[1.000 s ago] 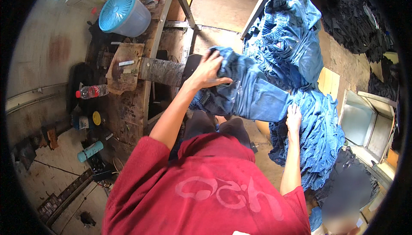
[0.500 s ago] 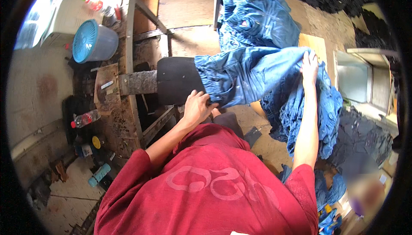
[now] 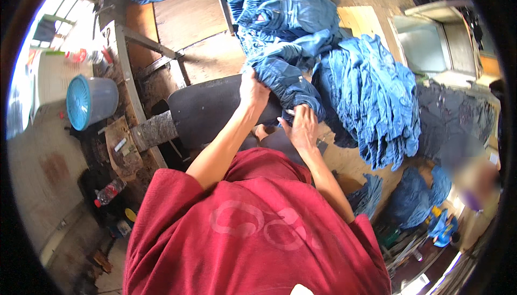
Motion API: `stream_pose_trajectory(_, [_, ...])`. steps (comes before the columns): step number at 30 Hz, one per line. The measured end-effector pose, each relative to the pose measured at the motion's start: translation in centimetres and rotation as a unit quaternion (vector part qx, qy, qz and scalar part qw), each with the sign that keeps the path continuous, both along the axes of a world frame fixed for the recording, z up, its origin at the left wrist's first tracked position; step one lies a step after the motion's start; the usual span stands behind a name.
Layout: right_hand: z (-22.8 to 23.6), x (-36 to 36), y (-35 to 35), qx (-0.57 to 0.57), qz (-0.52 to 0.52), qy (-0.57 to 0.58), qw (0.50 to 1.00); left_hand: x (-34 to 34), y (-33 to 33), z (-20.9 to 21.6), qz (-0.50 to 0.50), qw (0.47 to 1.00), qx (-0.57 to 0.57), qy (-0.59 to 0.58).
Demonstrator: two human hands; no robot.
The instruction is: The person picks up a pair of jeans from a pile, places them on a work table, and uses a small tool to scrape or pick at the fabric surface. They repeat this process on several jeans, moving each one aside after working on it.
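Watching through the head camera, I take the black board [image 3: 207,109] as my landmark: a blue denim garment [image 3: 288,82], bunched up, lies at its right end, and I cannot tell whether the cloth goes around that end or only lies against it. I see the left hand [image 3: 254,94] over the board's far right part, gripping the garment's near left edge, its fingertips partly hidden by the cloth. The right hand [image 3: 302,128] is just off the board's right end, fingers bent on the garment's lower edge and thumb apart from them; I cannot tell how firmly it holds. Beyond the board's far right corner I make out a large pile of blue garments [image 3: 285,9], and a second blue heap [image 3: 371,101] is to its right. A mottled grey support [image 3: 155,130] joins the board's left end to the table [image 3: 129,77]. Farther left of the board, I find a translucent tub [image 3: 103,101] with a blue lid, and a bottle [image 3: 109,191] with a red cap.
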State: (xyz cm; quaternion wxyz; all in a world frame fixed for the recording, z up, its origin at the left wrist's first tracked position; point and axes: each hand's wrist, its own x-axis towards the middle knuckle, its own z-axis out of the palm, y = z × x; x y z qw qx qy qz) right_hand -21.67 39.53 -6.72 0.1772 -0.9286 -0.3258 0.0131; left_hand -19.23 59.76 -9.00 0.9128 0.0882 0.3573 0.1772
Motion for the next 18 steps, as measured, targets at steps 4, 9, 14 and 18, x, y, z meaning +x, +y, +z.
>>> stream_pose_trajectory(4, [0.4,-0.7,0.7,-0.004,0.078,0.056,0.995,-3.8,1.0,0.9,-0.004,1.0,0.025,0.009])
stream_pose_trajectory(9, [2.3,-1.7,4.9,0.063,0.124,0.018,0.99,-7.1,7.7,2.0,0.052,0.991,0.123,-0.004])
stream_pose_trajectory(14, [3.7,-3.6,10.9,0.052,0.095,0.124,0.986,-10.8,9.8,1.0,0.106,0.988,0.098,0.059])
stream_pose_trajectory(18, [5.6,-6.8,9.3,0.154,0.137,0.29,0.935,-16.5,3.5,2.9,-0.001,0.982,0.028,0.185])
